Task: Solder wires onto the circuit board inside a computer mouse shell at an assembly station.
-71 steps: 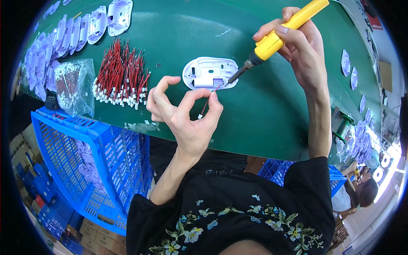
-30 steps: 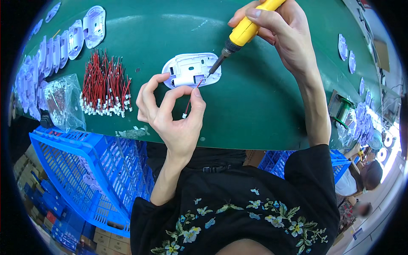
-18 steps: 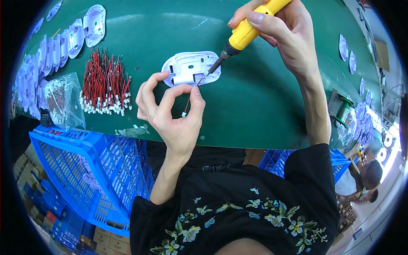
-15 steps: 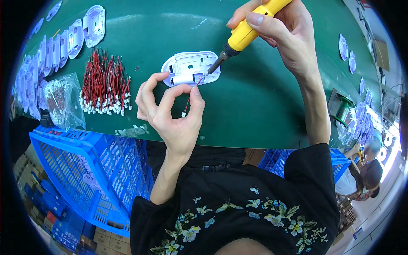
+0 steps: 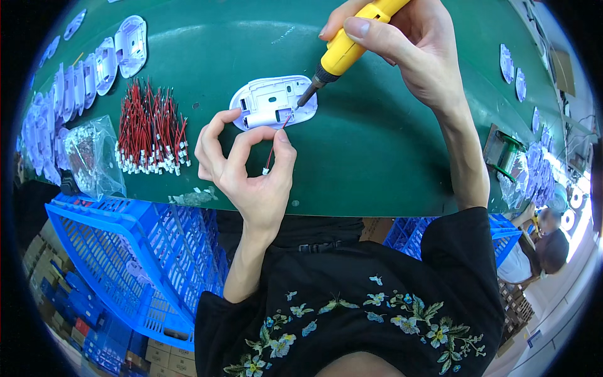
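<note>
A green surface (image 5: 377,166) spans the view, edges bent by the lens, a pale reflection (image 5: 251,26) streaking its far part. Below its near edge, a large blue crate (image 5: 94,210) stands at left, another crate (image 5: 405,234) at right. Cardboard boxes (image 5: 168,359) fill the lower left. Rightward, white glare (image 5: 583,235) borders a pale expanse (image 5: 562,308), floor or wall, unclear which.

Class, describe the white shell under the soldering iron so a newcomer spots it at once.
On the green table, find the yellow soldering iron in the right hand. Under its tip lies an oval white shell. Unlike the overlapping shells farther left, this one lies apart, near the left hand.
</note>
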`<state>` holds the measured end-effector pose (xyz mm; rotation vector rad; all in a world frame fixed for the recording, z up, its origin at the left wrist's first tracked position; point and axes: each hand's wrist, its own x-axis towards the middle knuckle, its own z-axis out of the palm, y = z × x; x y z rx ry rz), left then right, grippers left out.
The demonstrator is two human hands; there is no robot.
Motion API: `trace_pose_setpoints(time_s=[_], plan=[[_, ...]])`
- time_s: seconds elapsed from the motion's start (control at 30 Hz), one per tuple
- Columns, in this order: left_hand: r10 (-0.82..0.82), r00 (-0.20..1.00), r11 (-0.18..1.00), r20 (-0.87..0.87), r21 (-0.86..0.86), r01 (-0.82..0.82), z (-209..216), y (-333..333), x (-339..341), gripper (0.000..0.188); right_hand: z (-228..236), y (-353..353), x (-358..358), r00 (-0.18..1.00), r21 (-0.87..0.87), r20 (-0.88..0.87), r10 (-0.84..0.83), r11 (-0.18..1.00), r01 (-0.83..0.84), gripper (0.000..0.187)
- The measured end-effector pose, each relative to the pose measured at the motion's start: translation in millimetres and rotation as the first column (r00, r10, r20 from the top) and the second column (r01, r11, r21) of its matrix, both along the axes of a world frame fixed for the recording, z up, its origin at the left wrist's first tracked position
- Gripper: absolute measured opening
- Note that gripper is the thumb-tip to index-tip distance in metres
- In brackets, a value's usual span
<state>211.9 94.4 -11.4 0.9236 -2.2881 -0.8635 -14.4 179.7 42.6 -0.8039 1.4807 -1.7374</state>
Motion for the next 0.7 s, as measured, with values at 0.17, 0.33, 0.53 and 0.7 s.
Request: trace_pose_setpoints(time_s=[0.17,0.33,0.53,0.7], plan=[[0.001,1.000,1.000,-0.012,-0.006,-0.001,-0.7,0.0,-0.6,0.017,5.4,0.5,0.8,1.000,0.000,-0.004,-0.013,1.000,0.013,0.038],[0.004,1.000,1.000,-0.005,0.000,-0.005,-0.8,0.1,0.1,0.018,5.4,1.9,-2.7,0.999,-0.012,-0.022,-0.029,1.000,0.029,0.038],[0.002,0.999,0.999,0.053,-0.052,0.001,5.8,2.0,-1.3,0.012,-2.1,0.1,0.1,0.999,-0.031,0.037,0.017,0.999,-0.016,0.036],[0.004,1.000,1.000,0.022,-0.004,-0.004,0.1,1.3,-1.1,0.018,-2.4,0.5,-1.1,0.999,-0.023,0.041,0.017,1.000,-0.016,0.034]])
